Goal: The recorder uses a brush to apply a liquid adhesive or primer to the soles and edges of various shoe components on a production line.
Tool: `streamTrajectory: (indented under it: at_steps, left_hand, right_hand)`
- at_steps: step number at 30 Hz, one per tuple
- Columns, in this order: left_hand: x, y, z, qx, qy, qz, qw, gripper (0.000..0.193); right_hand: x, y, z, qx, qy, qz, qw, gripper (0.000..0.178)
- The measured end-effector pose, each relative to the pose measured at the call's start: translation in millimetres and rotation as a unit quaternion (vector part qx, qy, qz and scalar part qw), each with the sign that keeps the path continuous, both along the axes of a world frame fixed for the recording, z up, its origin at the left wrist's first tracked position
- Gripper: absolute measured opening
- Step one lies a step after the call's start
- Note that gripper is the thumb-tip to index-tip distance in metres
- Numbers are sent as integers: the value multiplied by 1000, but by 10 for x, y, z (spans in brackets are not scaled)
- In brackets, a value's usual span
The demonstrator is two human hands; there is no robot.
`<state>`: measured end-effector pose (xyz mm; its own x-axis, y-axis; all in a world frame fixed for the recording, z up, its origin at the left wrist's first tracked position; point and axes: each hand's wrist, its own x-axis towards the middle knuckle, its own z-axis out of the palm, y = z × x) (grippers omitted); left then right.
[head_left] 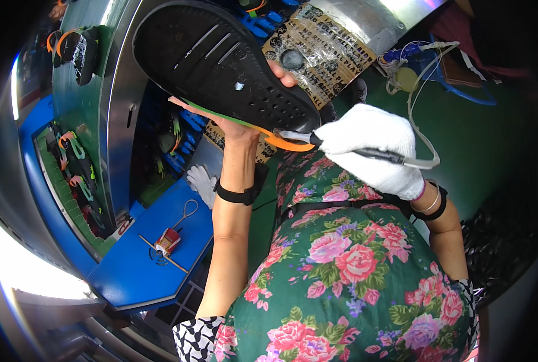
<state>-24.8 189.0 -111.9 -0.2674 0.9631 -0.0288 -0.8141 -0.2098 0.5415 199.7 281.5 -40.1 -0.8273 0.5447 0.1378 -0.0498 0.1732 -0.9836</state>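
Note:
A large black shoe sole (221, 78) with slots, small holes and a pale fleck is held up in front of me, its broad end at the upper left. My bare left hand (242, 128) grips it from beneath, with fingertips over the far edge. A green and orange strip (288, 142) lines its near edge by the narrow end. My right hand (371, 148), in a white glove, closes round a black-handled brush (317, 140) with a pale tip. That tip meets the sole's edge near the orange strip. A clear hose (427, 161) runs from the handle.
A metal ledge with printed cardboard (323, 51) and a small round dish (292, 59) lies beyond the sole. At the left, a blue table (130, 271) bears a grey glove (202, 184) and a red box (167, 241). Shoe parts (79, 54) rest on a green belt.

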Motion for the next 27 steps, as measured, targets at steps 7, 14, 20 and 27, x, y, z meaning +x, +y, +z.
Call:
streamTrajectory:
  at_steps: [7,14,20,27]
  left_hand:
    - [49,38,42,-19,-39,30,999,136]
    - [66,42,-5,-36,-59,51,996,138]
    - [-9,42,-89,45,-31,1,999,123]
    - [34,55,-38,59,-9,18,998,102]
  right_hand:
    - [-35,-46,85,90,23,17,996,24]
    - [-10,-115,32,49,63,-43,996,27]
    - [-28,-60,175,83,11,21,996,21]
    - [17,3,149,62,8,13,998,25]
